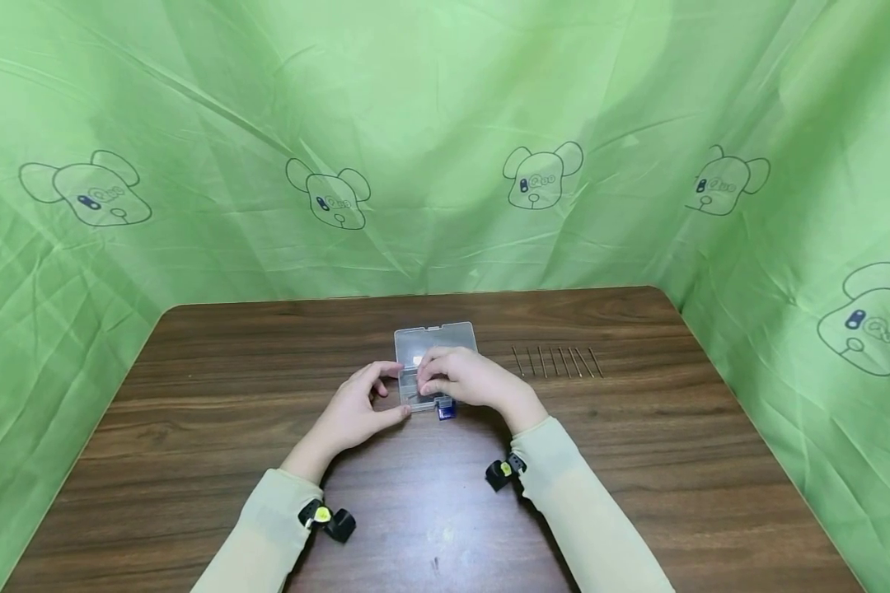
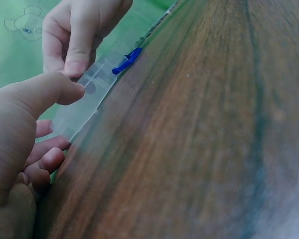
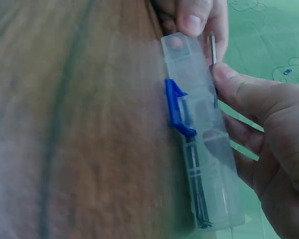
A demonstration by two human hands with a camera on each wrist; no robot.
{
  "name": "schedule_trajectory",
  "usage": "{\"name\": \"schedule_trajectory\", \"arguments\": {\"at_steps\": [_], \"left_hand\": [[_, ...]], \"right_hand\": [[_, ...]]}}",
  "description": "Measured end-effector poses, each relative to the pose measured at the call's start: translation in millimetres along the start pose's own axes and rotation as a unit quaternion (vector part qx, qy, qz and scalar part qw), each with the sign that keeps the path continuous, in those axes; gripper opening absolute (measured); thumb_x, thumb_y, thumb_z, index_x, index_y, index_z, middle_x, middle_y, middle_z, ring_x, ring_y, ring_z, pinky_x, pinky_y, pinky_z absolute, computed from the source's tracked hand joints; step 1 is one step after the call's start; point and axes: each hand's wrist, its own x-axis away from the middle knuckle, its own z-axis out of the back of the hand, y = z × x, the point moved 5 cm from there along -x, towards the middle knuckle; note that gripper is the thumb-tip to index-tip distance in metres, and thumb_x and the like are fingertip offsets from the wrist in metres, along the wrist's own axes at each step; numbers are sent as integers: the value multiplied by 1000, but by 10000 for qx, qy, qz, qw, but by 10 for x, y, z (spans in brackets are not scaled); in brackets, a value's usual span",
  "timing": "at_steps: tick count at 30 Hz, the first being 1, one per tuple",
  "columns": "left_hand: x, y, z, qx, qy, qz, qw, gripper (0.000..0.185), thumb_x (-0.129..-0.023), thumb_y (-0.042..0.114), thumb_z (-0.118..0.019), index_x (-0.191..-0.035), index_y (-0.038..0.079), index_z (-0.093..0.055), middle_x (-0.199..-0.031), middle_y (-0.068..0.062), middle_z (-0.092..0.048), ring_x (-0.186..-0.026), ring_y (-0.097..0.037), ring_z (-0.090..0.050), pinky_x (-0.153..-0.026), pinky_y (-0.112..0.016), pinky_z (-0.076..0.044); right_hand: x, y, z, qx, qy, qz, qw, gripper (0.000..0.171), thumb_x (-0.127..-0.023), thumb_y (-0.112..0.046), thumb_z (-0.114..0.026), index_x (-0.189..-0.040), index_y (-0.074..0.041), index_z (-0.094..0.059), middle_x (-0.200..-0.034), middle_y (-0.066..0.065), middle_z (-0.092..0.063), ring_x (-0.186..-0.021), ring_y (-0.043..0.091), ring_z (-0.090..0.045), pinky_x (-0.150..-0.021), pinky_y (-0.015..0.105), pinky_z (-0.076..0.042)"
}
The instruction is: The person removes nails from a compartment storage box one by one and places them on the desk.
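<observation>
My right hand (image 1: 466, 380) covers front half of clear plastic compartment box (image 1: 435, 339); contents unreadable from head view. Thin metal pins (image 1: 556, 361) on dark wooden table (image 1: 230, 395) too small to count surely. Right wrist view: my palm cut by frame edge.

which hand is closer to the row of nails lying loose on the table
Right. The right hand rests on the clear box, just left of the nails. The left hand grips the box's far side, farther from them.
</observation>
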Motion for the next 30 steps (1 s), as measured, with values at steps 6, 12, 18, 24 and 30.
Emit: {"name": "schedule_trajectory", "arguments": {"at_steps": [6, 12, 18, 24, 30], "left_hand": [[-8, 5, 15, -18, 3, -33, 10000, 66, -86, 27, -94, -144, 13, -65, -132, -2, -70, -97, -15, -62, -84, -35, -52], [-10, 5, 23, -27, -31, 6, 10000, 67, -87, 29, -94, -145, 14, -65, -132, -2, -70, -98, -15, -62, -84, -35, -52], [-19, 6, 28, -42, -51, 31, 10000, 66, -87, 30, -94, -144, 16, -65, -132, -2, -70, -98, -15, -62, -84, -36, -51], [-18, 2, 25, -42, -37, 17, 10000, 65, -87, 29, -94, -143, 14, -65, -131, -2, -70, -98, -16, -62, -85, -36, -51], [-7, -12, 13, -32, -15, 54, 10000, 65, -88, 31, -94, -144, 15, -65, -131, -1, -70, -98, -14, -61, -84, -34, -51]], "right_hand": [[27, 51, 88, -628, 93, -337, 9974, 7, -107, -17, -72, -108, -13, -77, -106, -5, -73, -100, 7, -66, -96, 30, -55], [41, 61, 172, -951, 298, -543, 9935, 7, -107, -19, -72, -110, -14, -76, -104, -6, -74, -95, 9, -65, -90, 32, -55], [59, 72, 229, -1251, 533, -654, 9886, 9, -107, -18, -72, -113, -12, -76, -102, -6, -74, -93, 9, -66, -87, 32, -56], [84, 73, 281, -1087, 640, -648, 9899, 20, -110, -18, -68, -127, -11, -75, -116, -2, -77, -102, 12, -68, -92, 35, -56], [173, 55, 396, -1011, 806, -651, 9895, 21, -111, -15, -64, -130, -11, -73, -123, 1, -74, -110, 16, -66, -95, 39, -56]]}}
